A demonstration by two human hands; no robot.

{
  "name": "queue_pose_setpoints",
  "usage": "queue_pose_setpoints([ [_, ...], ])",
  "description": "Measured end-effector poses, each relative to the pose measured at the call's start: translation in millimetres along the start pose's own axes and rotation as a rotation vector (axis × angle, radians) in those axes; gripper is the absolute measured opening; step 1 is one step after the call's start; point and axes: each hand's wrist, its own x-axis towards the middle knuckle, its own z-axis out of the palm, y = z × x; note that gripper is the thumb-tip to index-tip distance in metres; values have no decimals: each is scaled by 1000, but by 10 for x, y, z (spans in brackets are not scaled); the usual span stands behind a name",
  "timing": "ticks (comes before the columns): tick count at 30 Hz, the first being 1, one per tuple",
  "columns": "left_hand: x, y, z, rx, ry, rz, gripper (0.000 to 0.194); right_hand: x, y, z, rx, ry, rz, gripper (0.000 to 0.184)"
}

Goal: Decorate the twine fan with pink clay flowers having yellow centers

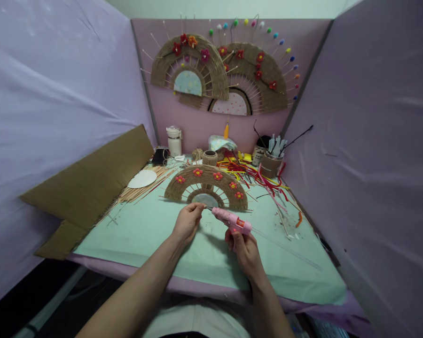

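My right hand (245, 249) is wrapped round the handle of a pink hot glue gun (231, 219), which has a red light lit and a long clear glue stick (285, 248) sticking out of its back. Its nozzle points left, at the fingertips of my left hand (189, 222). Those fingers are pinched together on something too small to make out. Just beyond both hands lies a half-ring twine-wrapped fan (172, 187) with red flowers, thin sticks and a pale half-round centre.
Pipe cleaners (239, 171) and a twine spool (210, 158) lie at the back. A pot of glue sticks (271, 165) stands back right. Thin sticks and a white oval (142, 179) lie left, beside leaning cardboard (91, 173). Two decorated fans (211, 70) hang on the back panel.
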Motion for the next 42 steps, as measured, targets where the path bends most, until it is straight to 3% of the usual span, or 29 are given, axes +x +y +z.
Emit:
queue_pose_setpoints([
  [37,34,-54,-46,-41,-9,-6,47,0,-6,0,-17,-8,8,56],
  [42,58,-69,-79,-73,-26,-23,48,-17,-23,-9,12,-4,-39,58],
])
